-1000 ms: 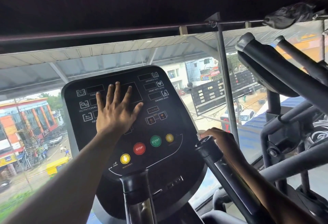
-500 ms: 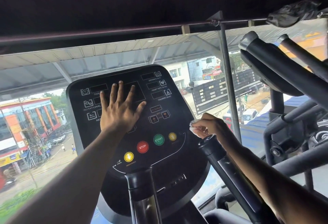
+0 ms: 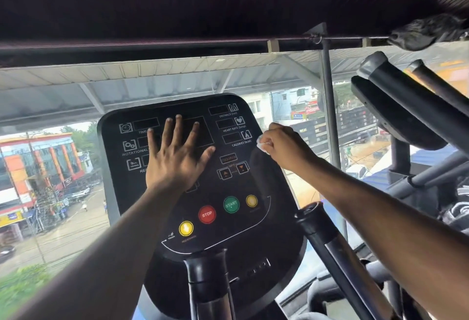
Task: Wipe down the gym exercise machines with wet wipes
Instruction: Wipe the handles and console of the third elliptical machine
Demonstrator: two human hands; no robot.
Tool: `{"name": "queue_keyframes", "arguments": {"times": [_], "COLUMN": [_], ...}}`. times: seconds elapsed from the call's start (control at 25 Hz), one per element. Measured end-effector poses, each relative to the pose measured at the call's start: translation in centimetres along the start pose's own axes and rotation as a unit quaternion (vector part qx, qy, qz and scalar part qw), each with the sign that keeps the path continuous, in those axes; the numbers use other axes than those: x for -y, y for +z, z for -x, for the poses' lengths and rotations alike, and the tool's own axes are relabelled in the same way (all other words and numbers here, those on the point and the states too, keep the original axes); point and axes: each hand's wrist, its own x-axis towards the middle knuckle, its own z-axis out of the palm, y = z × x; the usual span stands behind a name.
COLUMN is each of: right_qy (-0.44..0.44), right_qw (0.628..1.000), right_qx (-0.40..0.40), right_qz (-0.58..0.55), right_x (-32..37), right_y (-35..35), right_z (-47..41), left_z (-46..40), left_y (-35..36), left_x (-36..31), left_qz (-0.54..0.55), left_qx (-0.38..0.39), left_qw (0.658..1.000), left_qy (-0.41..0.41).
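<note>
Console (image 3: 243, 220) tilts back, tall axis upright; left hand (image 3: 175, 157) flat, right hand (image 3: 284, 145) clutching wipe (image 3: 261, 145).

The left hand (image 3: 175, 157) is lying flat and spread over the middle of the console (image 3: 236, 238), blocking its left readouts, while the right hand (image 3: 284, 147) with the wipe (image 3: 261, 145) is taking up the upper right edge. The lower button area around the stop button (image 3: 207, 214) is lying open. Two handlebars (image 3: 327, 241) are rising just below and right of the console, narrowing the approach from there.
</note>
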Motion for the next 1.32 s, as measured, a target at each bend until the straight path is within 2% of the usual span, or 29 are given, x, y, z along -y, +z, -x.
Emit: {"name": "queue_keyframes", "arguments": {"times": [0.16,0.28,0.52,0.68,0.92,1.04,1.12,1.32], "right_qy": [-0.002,-0.005,0.012,0.056,0.108,0.109,0.079,-0.072], "right_qw": [0.999,0.999,1.0,0.998,0.992,0.994,0.997,0.994], "right_qx": [0.041,0.03,0.001,-0.008,-0.039,-0.013,0.02,0.079], "right_qz": [-0.006,-0.033,-0.001,0.001,-0.044,-0.011,-0.009,-0.038], "right_x": [-0.3,-0.4,0.1,0.4,0.8,1.1,2.2,9.2], "right_y": [-0.4,-0.5,0.2,-0.4,-0.8,-1.0,-1.3,0.6], "right_z": [6.3,8.9,0.4,-6.3,-14.3,-16.9,-18.1,-18.9], "left_z": [0.0,-0.2,0.1,0.0,0.0,0.2,0.2,0.2], "left_y": [0.0,0.1,0.2,0.3,1.1,1.1,1.0,0.8], "left_x": [-0.2,-0.1,0.1,0.0,0.4,0.2,0.2,0.0], "left_qz": [-0.002,-0.008,-0.002,0.002,-0.007,-0.004,-0.003,0.005], "left_qx": [0.002,0.0,-0.004,-0.017,-0.039,-0.045,-0.047,-0.044], "left_qw": [1.0,1.0,1.0,1.0,0.999,0.999,0.999,0.999], "left_qy": [0.001,0.001,0.004,0.007,0.009,0.012,0.011,0.008]}}
